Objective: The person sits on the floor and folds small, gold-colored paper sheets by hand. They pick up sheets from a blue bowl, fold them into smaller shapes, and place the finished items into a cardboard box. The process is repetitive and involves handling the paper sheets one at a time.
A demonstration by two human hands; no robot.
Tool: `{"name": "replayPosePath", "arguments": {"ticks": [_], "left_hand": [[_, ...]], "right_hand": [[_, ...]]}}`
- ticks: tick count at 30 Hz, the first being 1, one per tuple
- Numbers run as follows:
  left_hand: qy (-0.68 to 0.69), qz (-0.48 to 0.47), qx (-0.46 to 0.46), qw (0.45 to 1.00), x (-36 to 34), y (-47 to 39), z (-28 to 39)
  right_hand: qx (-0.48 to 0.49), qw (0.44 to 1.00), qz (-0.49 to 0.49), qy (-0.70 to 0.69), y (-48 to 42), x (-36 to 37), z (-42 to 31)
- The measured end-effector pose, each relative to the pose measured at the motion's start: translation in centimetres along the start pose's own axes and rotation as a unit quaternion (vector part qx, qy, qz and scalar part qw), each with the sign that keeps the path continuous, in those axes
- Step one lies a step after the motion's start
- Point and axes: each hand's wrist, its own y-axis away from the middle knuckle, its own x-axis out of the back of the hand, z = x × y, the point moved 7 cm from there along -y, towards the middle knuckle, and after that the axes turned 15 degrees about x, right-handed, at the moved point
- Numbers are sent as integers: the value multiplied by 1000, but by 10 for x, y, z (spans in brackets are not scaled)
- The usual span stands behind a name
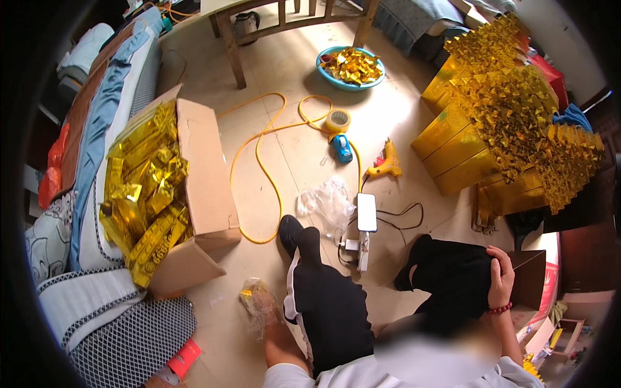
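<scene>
My left hand hangs low beside my left leg, over the tiled floor. Clear crinkled plastic wrapping with a bit of gold in it covers or lies against its fingers; the grip is hard to make out. On my right knee, over black trousers, rests my right hand, a red bead bracelet at its wrist. Between my feet stands a white power strip with a phone on its end. A yellow hot glue gun lies beyond it.
An open cardboard box of gold foil pieces stands at left. Folded gold foil stacks fill the right. Farther off are a blue basin of gold pieces, a tape roll, a blue tape dispenser and a looping orange cord.
</scene>
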Motion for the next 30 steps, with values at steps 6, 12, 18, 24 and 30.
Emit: {"name": "replayPosePath", "arguments": {"ticks": [6, 12, 18, 24, 30], "left_hand": [[37, 62, -48, 996, -18, 3, 9], [35, 165, -135, 976, -71, -7, -48], [135, 26, -89, 987, -8, 2, 7], [155, -166, 133, 965, -12, 1, -26], [152, -80, 90, 981, 46, 17, -16]], "right_hand": [[3, 1000, -9, 9, 2, -1, -3], [0, 999, -33, -15, 8, -11, 5], [1, 1000, -22, 5, 14, -8, 1], [11, 999, -38, -11, 3, -17, 5], [4, 1000, -26, -16, 7, -12, 5]]}}
